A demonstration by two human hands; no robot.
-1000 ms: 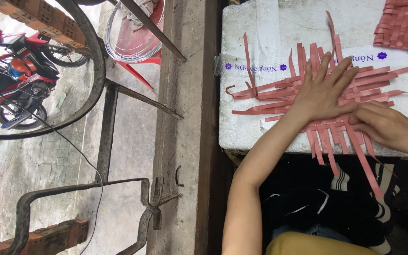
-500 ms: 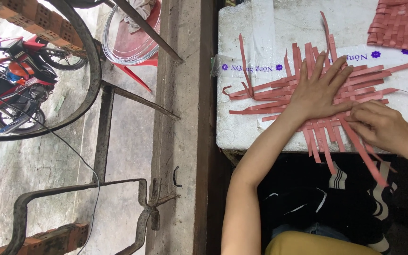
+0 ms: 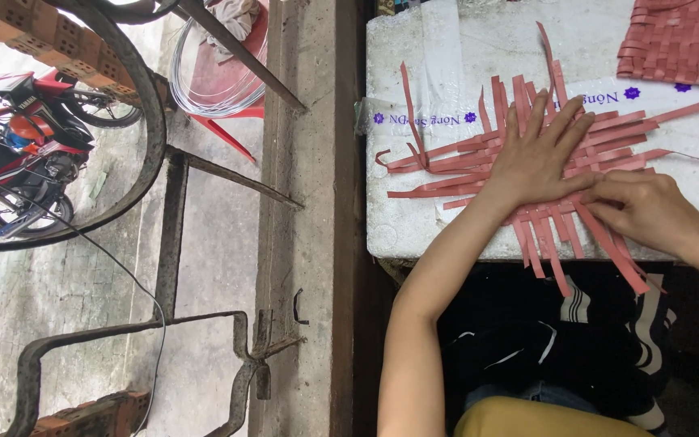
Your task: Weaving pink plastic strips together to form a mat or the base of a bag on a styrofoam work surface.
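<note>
A loose weave of reddish-pink flat strips [image 3: 479,158] lies on a white foam box [image 3: 422,226]. My left hand [image 3: 537,154] is spread flat on the middle of the weave, fingers apart, pressing it down. My right hand [image 3: 645,210] rests at the weave's near right edge with its fingers curled on the strip ends there. Several strip ends [image 3: 550,251] hang over the box's front edge.
A finished woven mat [image 3: 681,40] of the same strips lies at the box's far right corner. Left of the box runs a concrete ledge [image 3: 305,243] with a metal frame, a red plastic chair [image 3: 220,65] and a parked motorbike [image 3: 18,154] beyond.
The view shifted slightly. My left hand stays flat on the weave; my right hand has barely moved at the near right strips.
</note>
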